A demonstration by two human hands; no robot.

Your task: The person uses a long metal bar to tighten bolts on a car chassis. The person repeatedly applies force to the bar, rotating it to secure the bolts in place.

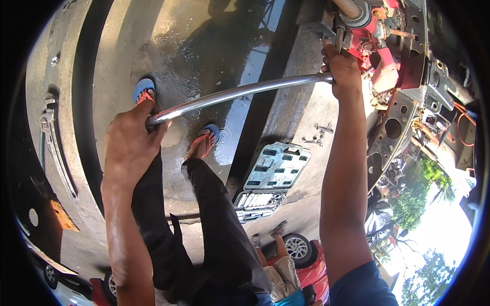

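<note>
My left hand (133,132) is closed round the near end of a long shiny metal pipe (245,90), which crosses in front of me from left to right. Its far end reaches my right hand (344,69), whose fingers are wrapped round it there. Beyond those fingers a darker metal shaft (340,36) runs up beside a red metal assembly (385,71) on a vehicle's underside. What joins pipe and shaft is hidden by my right hand.
A tool case (278,166) lies unfolded on the concrete, with loose sockets (320,133) beside it. An adjustable wrench (56,145) rests on the left ledge. Between the ledges my sandalled feet stand beside a puddle (232,122). A person in beige shorts (286,278) is near a red car (315,275).
</note>
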